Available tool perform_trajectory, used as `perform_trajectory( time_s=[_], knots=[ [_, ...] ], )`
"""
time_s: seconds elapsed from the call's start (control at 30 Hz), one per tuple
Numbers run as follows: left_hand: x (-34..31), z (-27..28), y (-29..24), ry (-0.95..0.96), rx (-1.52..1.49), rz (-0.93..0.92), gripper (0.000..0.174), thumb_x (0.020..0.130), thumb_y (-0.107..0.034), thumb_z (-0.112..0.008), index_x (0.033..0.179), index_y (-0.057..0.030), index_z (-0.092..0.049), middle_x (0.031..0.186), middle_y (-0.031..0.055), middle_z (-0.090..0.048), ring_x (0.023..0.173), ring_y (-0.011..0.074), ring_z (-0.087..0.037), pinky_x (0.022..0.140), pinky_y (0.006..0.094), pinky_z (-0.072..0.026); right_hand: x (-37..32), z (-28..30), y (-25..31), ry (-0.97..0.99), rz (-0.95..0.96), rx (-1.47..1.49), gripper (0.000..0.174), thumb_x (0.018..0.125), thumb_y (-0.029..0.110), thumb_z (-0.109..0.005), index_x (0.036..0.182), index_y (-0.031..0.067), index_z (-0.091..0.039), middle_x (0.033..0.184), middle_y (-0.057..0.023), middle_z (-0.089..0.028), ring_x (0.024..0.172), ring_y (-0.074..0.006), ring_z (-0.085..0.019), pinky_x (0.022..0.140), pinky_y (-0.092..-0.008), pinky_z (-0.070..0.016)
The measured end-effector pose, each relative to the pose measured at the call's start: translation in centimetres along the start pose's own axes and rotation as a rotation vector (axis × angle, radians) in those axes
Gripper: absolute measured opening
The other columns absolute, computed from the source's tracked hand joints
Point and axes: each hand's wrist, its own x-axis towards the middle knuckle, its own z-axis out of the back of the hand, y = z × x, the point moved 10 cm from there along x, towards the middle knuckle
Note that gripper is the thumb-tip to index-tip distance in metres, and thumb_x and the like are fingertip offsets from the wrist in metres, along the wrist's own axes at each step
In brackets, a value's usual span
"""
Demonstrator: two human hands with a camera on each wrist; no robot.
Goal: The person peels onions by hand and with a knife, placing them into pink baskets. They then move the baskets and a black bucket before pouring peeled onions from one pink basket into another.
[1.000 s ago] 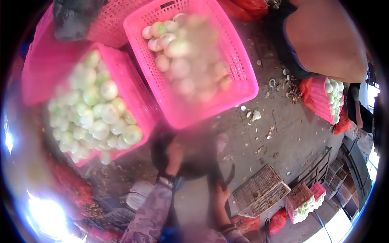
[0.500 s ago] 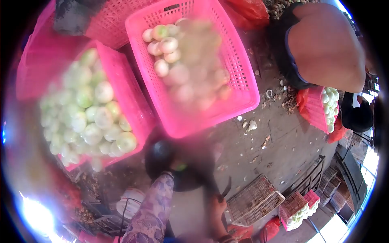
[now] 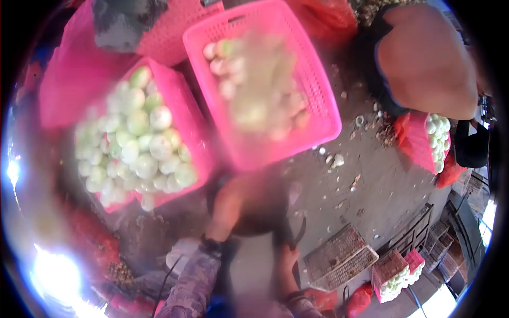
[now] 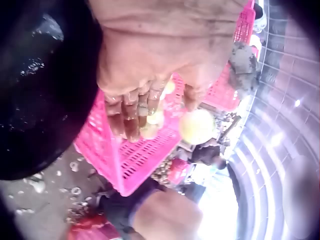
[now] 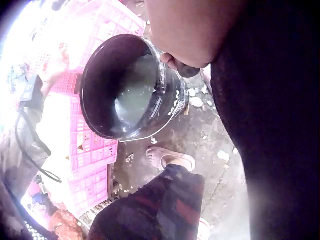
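My left hand (image 3: 228,204) reaches over a black bucket (image 3: 257,220) in the head view. In the left wrist view the left hand (image 4: 160,65) has its fingers extended and wet, above a pink basket (image 4: 120,167). A pale peeled onion (image 4: 197,126) shows just past the thumb tip, with a gap between thumb and fingers. My right hand (image 3: 289,259) grips a knife (image 3: 303,230), its dark blade pointing away from me; the right wrist view shows its dark handle (image 5: 187,70). Cloudy water (image 5: 136,92) fills the lower part of the bucket.
Ahead stands a pink basket (image 3: 321,135) of peeled onions, partly blurred. Another pink basket (image 3: 193,138) at left is heaped with onions. At right a person (image 3: 424,63) bends near a smaller basket (image 3: 421,143). An upturned crate (image 3: 339,257) and scraps (image 3: 336,160) lie on the floor.
My left hand was over the bucket, dipped out of sight into it half a second ago, and now has risen back into view. The right hand keeps its grip on the knife.
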Motion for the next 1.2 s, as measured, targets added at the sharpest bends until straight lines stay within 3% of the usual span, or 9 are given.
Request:
perform_trajectory(
  time_s=[0.07,0.17,0.2,0.3,0.37,0.53,0.93,1.07,1.2],
  knots=[
    [-0.9,5.8,6.7,-0.197,0.490,0.076,0.019,0.091,-0.007,-0.053,0.105,0.0018,-0.063,0.085,0.0096,-0.067,0.075,0.0216,-0.067,0.065,0.0301,-0.0497,0.1,-0.5,1.4,0.021,0.034,0.049,0.023,0.088,0.024,-0.059,0.081,0.0024,-0.062,0.067,0.0024,-0.049,0.058,-0.0073,-0.043,0.050,-0.0261,-0.0357],
    [-1.3,13.0,12.4,-0.331,1.154,-0.052,0.022,0.086,-0.010,-0.059,0.106,-0.0010,-0.065,0.087,0.0125,-0.069,0.078,0.0237,-0.067,0.070,0.0349,-0.0515,-0.8,-1.0,7.8,0.029,-0.045,0.101,0.027,0.089,0.029,-0.059,0.083,0.0031,-0.062,0.067,0.0030,-0.047,0.058,-0.0069,-0.040,0.049,-0.0260,-0.0343],
    [-1.2,14.0,12.7,-0.361,1.371,-0.114,0.025,0.085,-0.011,-0.061,0.108,-0.0020,-0.064,0.088,0.0136,-0.069,0.079,0.0262,-0.067,0.072,0.0365,-0.0521,-1.6,-0.5,9.0,-0.005,0.023,-0.089,0.025,0.088,0.029,-0.061,0.086,0.0036,-0.062,0.068,0.0034,-0.047,0.057,-0.0062,-0.040,0.048,-0.0252,-0.0335],
    [1.8,17.1,16.8,-0.325,1.545,0.027,0.035,0.084,-0.018,-0.064,0.116,-0.0048,-0.061,0.100,0.0162,-0.068,0.092,0.0309,-0.066,0.083,0.0387,-0.0508,-1.8,1.2,2.5,0.020,-0.088,-0.119,0.023,0.089,0.026,-0.062,0.094,0.0042,-0.062,0.069,0.0037,-0.049,0.057,-0.0050,-0.041,0.046,-0.0234,-0.0332],
    [3.2,14.6,17.2,-0.220,1.134,-0.209,0.042,0.086,-0.024,-0.064,0.122,-0.0060,-0.058,0.112,0.0182,-0.064,0.103,0.0301,-0.063,0.089,0.0398,-0.0488,-1.3,1.4,0.8,0.030,-0.093,-0.090,0.022,0.089,0.022,-0.063,0.101,0.0045,-0.062,0.071,0.0035,-0.050,0.056,-0.0044,-0.043,0.045,-0.0216,-0.0335],
    [6.6,12.1,19.4,-0.218,1.209,-0.088,0.040,0.086,-0.024,-0.064,0.121,-0.0062,-0.059,0.112,0.0165,-0.064,0.103,0.0286,-0.062,0.089,0.0394,-0.0490,-0.9,0.3,0.5,0.142,-0.107,0.050,0.018,0.089,0.014,-0.062,0.104,0.0047,-0.061,0.074,0.0014,-0.055,0.056,-0.0055,-0.047,0.045,-0.0200,-0.0364],
    [7.3,14.2,26.1,-0.219,1.104,0.226,0.035,0.088,-0.025,-0.063,0.118,-0.0068,-0.060,0.111,0.0112,-0.064,0.103,0.0241,-0.062,0.089,0.0381,-0.0494,-0.9,0.4,5.2,0.092,-0.163,0.067,0.017,0.088,0.009,-0.060,0.105,0.0065,-0.061,0.072,0.0000,-0.058,0.053,-0.0055,-0.049,0.043,-0.0191,-0.0364],
    [3.5,11.5,24.3,-0.221,0.665,0.273,0.034,0.089,-0.025,-0.063,0.117,-0.0070,-0.060,0.111,0.0094,-0.064,0.104,0.0225,-0.061,0.089,0.0377,-0.0495,-1.2,-0.3,3.8,0.093,-0.418,0.411,0.016,0.088,0.011,-0.059,0.102,0.0051,-0.061,0.071,-0.0001,-0.056,0.053,-0.0056,-0.049,0.044,-0.0194,-0.0369],
    [-1.7,5.3,16.2,-0.214,-0.032,0.348,0.032,0.090,-0.025,-0.062,0.116,-0.0071,-0.061,0.111,0.0076,-0.064,0.104,0.0210,-0.061,0.090,0.0373,-0.0496,-0.4,-0.3,5.1,0.050,-0.280,0.418,0.017,0.087,0.016,-0.061,0.099,0.0030,-0.063,0.073,0.0006,-0.056,0.061,-0.0068,-0.050,0.051,-0.0208,-0.0392]
  ],
)
